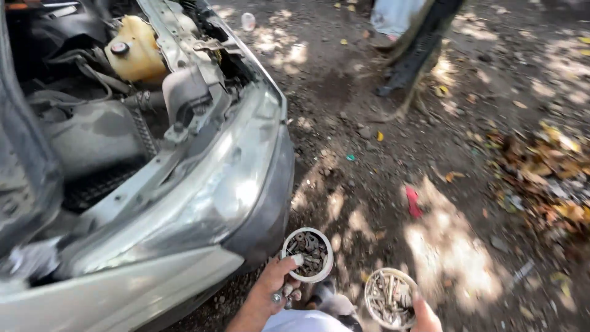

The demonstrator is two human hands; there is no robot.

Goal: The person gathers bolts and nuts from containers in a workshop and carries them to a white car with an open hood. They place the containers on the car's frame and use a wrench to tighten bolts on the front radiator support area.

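Standing beside a car (203, 184) with its hood open, left hand (275, 284) gripping a white cup of nuts (308, 254), fingers clamped on its rim, right hand (424, 316) holding a second cup of bolts (389, 297) low over the dirt ground (381, 104), fingers wrapping its side

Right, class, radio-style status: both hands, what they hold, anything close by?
Left hand grips white cup of nuts and washers. Right hand holds round tin of bolts. Car headlight and bumper close on the left; dirt ground below.
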